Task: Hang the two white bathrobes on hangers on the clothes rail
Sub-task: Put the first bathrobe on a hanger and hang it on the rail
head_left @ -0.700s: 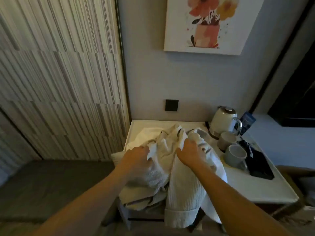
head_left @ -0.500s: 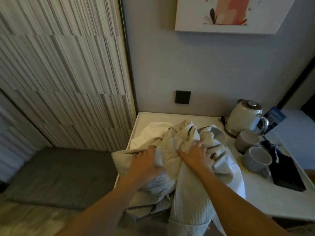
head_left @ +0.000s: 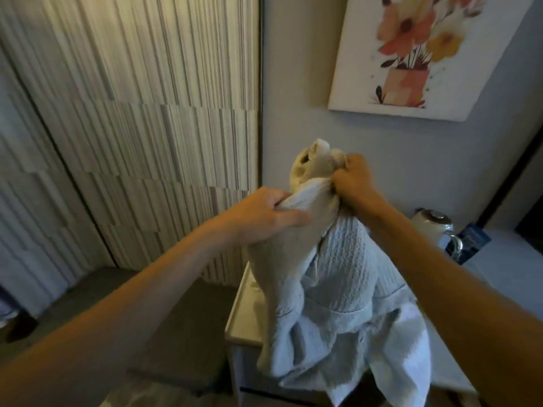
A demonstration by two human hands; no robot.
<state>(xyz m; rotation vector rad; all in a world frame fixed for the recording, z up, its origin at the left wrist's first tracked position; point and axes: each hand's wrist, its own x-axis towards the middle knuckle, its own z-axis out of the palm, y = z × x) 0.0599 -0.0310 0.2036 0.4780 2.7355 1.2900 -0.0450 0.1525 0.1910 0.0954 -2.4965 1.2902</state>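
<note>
A white waffle-weave bathrobe (head_left: pixel 343 283) hangs bunched in the air above the white table (head_left: pixel 235 324), its lower folds draping over the table's near edge. My left hand (head_left: pixel 264 218) grips a fold on its left side. My right hand (head_left: pixel 354 180) is clenched on the bunched top, slightly higher and further right. I cannot tell whether a second bathrobe is in the bundle. No hanger or clothes rail is in view.
A white kettle (head_left: pixel 435 227) and a dark blue packet (head_left: pixel 473 242) stand at the table's back right. A striped sliding panel (head_left: pixel 132 127) fills the left. A flower painting (head_left: pixel 417 54) hangs on the grey wall. Dark carpet (head_left: pixel 147 318) lies left of the table.
Both hands have lifted the bathrobe up off the table, where it lay in a heap. The view has tilted upward, and the two mugs are out of sight.
</note>
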